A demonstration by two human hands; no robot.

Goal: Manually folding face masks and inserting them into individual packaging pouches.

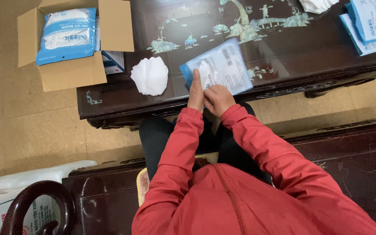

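Just right of the white mask stack (149, 75) on the dark table (109, 98), both the left hand (195, 92) and right hand (216, 99) pinch the near edge of a light, floppy, probably slick blue-and-white packet (223, 65), best gripped there.

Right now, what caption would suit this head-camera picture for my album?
Both hands, left hand and right hand, grip a blue-and-white packet beside white masks on a dark inlaid table.
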